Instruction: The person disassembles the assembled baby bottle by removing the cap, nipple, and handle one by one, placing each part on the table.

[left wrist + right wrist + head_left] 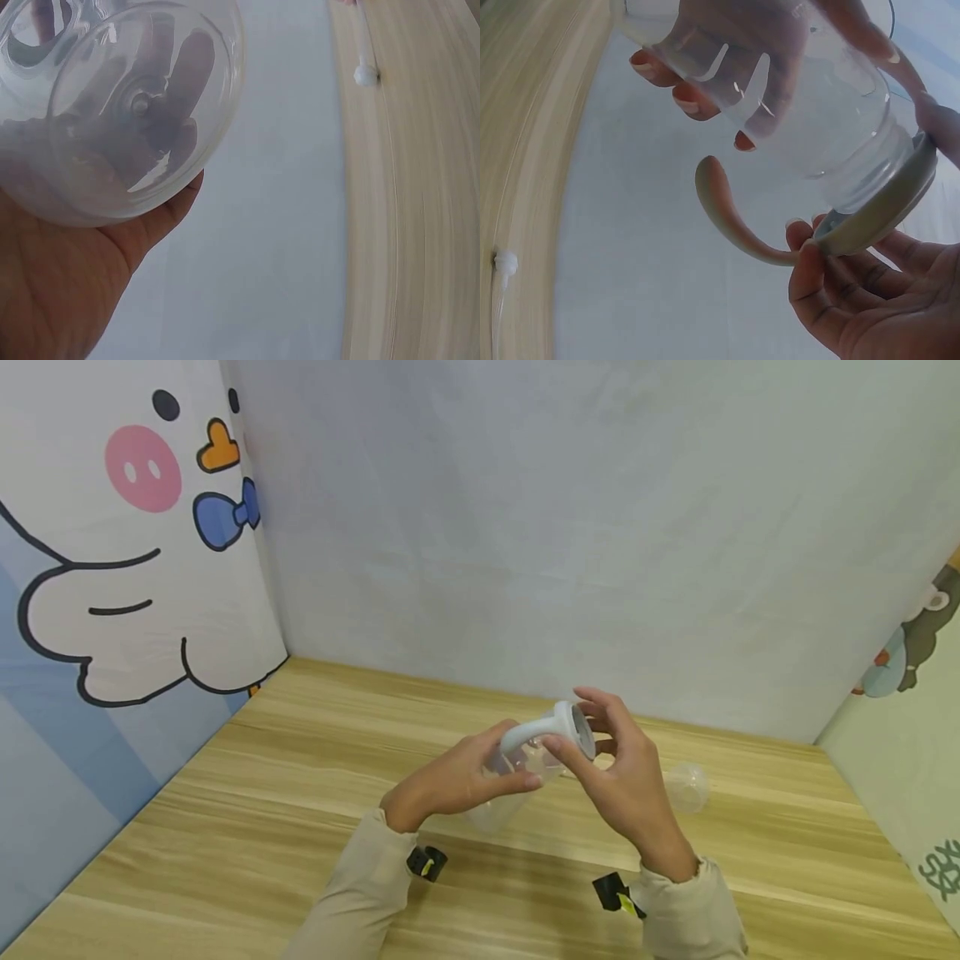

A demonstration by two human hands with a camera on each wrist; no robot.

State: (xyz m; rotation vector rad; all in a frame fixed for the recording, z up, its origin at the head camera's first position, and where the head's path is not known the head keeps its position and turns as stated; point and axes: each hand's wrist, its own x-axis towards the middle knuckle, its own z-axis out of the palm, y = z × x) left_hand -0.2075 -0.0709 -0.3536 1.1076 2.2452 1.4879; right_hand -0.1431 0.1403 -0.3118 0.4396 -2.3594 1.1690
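My left hand point(453, 777) grips a clear baby bottle point(832, 97) round its body, tilted with its mouth up to the right. Through the see-through base in the left wrist view, the fingers show wrapped about the far side. A pale grey handle ring point(573, 731) sits at the bottle's neck, and one curved handle arm point(724, 206) sticks out from it. With thumb and fingers my right hand point(626, 772) pinches the ring's edge. In the right wrist view the ring lies slanted against the threaded neck.
A clear dome-shaped cap point(686, 787) stands on the wooden table point(300, 810) just right of my right hand. A thin tube with a white ball-shaped end point(366, 75) lies on the tabletop. Cloth walls point(525, 527) close off the back and sides.
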